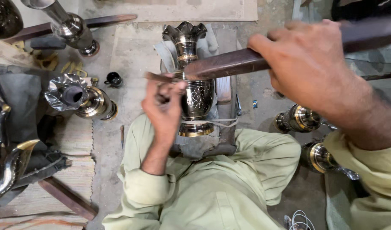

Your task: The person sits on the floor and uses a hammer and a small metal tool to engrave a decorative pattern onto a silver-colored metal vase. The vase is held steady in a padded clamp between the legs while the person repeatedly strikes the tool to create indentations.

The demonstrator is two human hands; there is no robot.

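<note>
The right hand [308,64] is clenched around a dark wooden stick [229,64]. Just under the stick's far end, the left hand [163,104] pinches a thin tool [158,77] against the engraved metal vase [194,91], which lies strapped on the block [223,138] beside that hand

Metalware workshop: engraved brass vases [88,102]

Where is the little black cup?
In the head view, the small black cup sits on the grey floor, left of the engraved dark metal vase and just right of the ruffled-mouth vase lying on its side.
</note>
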